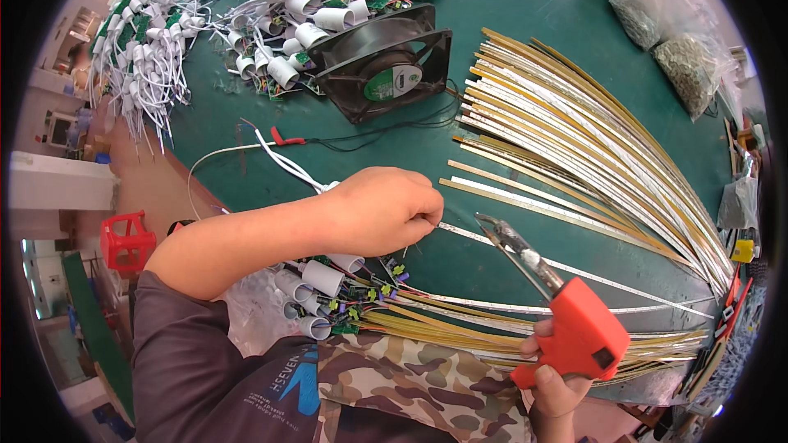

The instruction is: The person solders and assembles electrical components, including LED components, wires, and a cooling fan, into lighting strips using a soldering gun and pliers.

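My left hand (pixel 386 209) reaches across the green table, its thumb and fingers pinched on the near-left end of a thin white LED strip (pixel 624 285). The strip runs off to the right toward the table's edge. White wires (pixel 291 166) lead to a white part mostly hidden behind this hand. My right hand (pixel 560 391) is wrapped round the handle of a red soldering gun (pixel 587 328). The gun's metal tip (pixel 484 220) points up and left, a little right of the left fingertips; whether it touches the strip I cannot tell.
A black fan (pixel 373 66) stands beyond my left hand. White cylindrical caps with wires and green boards (pixel 304 8) are heaped behind it. Many loose strips (pixel 566 131) lie at right. Finished-looking caps with strips (pixel 322 277) lie close to my body. Plastic bags (pixel 681 66) sit far right.
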Available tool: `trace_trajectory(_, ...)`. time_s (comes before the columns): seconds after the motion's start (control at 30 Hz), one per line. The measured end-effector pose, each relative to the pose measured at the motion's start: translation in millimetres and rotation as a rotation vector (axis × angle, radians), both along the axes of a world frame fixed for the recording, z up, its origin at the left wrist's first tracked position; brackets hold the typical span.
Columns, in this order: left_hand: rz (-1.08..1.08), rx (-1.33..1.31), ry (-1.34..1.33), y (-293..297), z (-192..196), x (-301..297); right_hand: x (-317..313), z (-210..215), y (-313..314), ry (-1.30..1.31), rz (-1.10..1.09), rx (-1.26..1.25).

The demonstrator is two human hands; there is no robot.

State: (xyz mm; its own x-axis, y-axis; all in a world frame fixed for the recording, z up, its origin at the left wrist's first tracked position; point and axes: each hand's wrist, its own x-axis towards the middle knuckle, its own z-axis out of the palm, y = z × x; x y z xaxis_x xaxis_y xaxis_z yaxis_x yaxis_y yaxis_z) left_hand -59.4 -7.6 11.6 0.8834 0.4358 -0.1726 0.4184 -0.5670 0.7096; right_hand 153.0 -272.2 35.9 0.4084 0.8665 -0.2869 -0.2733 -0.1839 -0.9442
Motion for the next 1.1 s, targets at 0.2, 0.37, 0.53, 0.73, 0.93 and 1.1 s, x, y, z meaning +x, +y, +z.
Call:
trace_trajectory(0.2, -0.015, -0.059, 0.107, 3, 8, 10, -3, -12, -3, -0.087, 0.140, 0.059)
trace_trajectory(0.37, -0.030, -0.069, 0.165, 6, 11, 14, 4, -23, -3, -0.222, 0.289, 0.145)
trace_trajectory(0.53, -0.048, -0.037, 0.147, 8, 5, 15, 6, -23, 3, -0.389, 0.440, 0.170)
trace_trajectory(0.73, -0.048, -0.055, 0.180, 10, 7, 16, -4, -16, 6, -0.413, 0.319, 0.036)
trace_trajectory(0.93, -0.058, -0.070, 0.200, 11, 8, 18, 1, -24, -3, -0.568, 0.389, 0.040)
trace_trajectory(1.1, -0.052, -0.077, 0.222, 11, 9, 19, 6, -26, -2, -0.620, 0.467, 0.088)
